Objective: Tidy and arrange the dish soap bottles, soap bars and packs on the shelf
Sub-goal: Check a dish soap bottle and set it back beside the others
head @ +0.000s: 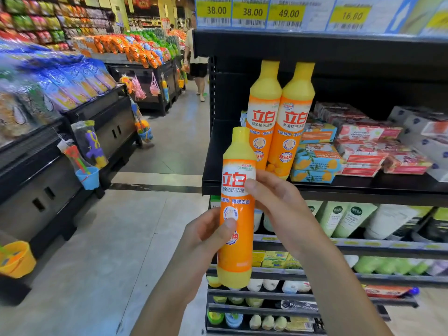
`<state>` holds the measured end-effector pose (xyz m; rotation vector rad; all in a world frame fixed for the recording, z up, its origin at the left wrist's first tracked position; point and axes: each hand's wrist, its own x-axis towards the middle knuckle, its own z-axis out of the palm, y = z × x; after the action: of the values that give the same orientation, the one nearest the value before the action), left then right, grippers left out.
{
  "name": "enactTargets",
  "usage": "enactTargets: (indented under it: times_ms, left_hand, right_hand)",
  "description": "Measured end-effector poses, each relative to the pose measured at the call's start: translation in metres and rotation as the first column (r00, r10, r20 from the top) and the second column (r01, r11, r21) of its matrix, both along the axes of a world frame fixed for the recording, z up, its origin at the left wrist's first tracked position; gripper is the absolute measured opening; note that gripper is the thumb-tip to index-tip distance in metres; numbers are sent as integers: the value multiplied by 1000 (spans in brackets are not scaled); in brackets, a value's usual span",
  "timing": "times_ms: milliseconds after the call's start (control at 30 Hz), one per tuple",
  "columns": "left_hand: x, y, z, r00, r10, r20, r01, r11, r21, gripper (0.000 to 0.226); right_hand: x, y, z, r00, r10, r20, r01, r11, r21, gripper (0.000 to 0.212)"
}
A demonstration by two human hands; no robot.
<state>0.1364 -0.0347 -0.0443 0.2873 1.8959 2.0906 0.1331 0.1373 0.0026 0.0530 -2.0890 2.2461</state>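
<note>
At shelf's left end, out over the aisle floor (145, 226), an orange dish soap bottle (236, 238) with a yellow cap is held in the air in both hands, roughly upright, cap up, label facing the camera, off the shelf (363, 187) and lower than the stock on it. Left hand (206, 236) grips the lower half from the left: thumb curled across the front of the label, fingers hidden behind the bottle. Right hand (278, 204) grips the middle from the right: thumb on the label's right edge, fingers going round the back, so both hands are clamped on the one bottle. On the black shelf two matching bottles stand upright, touching side by side, the left bottle (264, 112) slightly ahead of the right bottle (294, 122). Just right of them lie stacked blue soap packs (315, 161) with orange fruit print, then red and pink soap packs (363, 151) piled unevenly, then white boxes (421, 132) at the far right. Yellow price tags (252, 13) run along the shelf edge above. Lower shelves hold green tubes (346, 219) and small bottles, blurred. Another person (198, 66) stands far down the aisle.
</note>
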Motion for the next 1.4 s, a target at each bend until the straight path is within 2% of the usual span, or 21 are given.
enactTargets:
  times_ms: [67, 167, 367, 533, 633, 767, 967, 1100, 1200, 1300, 1400]
  left_hand:
    - [-1, -3, 0, 999, -34, 26, 33, 999, 14, 45]
    - [-3, -5, -2, 996, -76, 52, 74, 997, 32, 54]
    - [-3, -5, -1, 995, -85, 57, 83, 996, 31, 55]
    - [-4, -4, -4, 1000, -18, -24, 17, 998, -55, 72]
    - [-3, -2, -3, 996, 27, -83, -38, 991, -127, 73]
    - [-4, 3, -3, 992, 91, -88, -110, 964, -243, 73]
    - [-3, 3, -5, 969, 195, -153, -227, 945, -236, 73]
    - [-3, 1, -3, 964, 201, -176, -240, 941, -237, 65]
    - [0, 0, 1, 966, 192, -170, -226, 951, -209, 58]
    - [2, -1, 6, 978, 154, -144, -173, 975, -136, 49]
    - [4, -2, 9, 993, 83, -86, -87, 995, -45, 58]
  right_hand:
    - [-1, 1, 0, 999, 37, 20, -37, 999, -21, 42]
    - [-3, -1, 1, 997, 66, 38, -64, 996, -59, 44]
    - [-4, -3, 2, 1000, 18, 8, -17, 997, -80, 46]
    - [-5, -6, 3, 999, -44, -3, 44, 992, -121, 51]
    - [-6, -9, 4, 995, -95, -20, 92, 989, -117, 56]
    - [-7, -13, 5, 989, -142, -39, 137, 984, -116, 55]
    - [-8, -16, 5, 983, -173, -57, 168, 982, -87, 61]
    - [-9, -14, 7, 991, -130, -30, 128, 990, -64, 65]
    - [-7, -12, 8, 997, -72, -26, 70, 996, -58, 51]
    - [-7, -8, 10, 1000, -28, -6, 27, 990, -135, 42]
    - [-9, -6, 13, 1000, 14, 25, -10, 986, -168, 35]
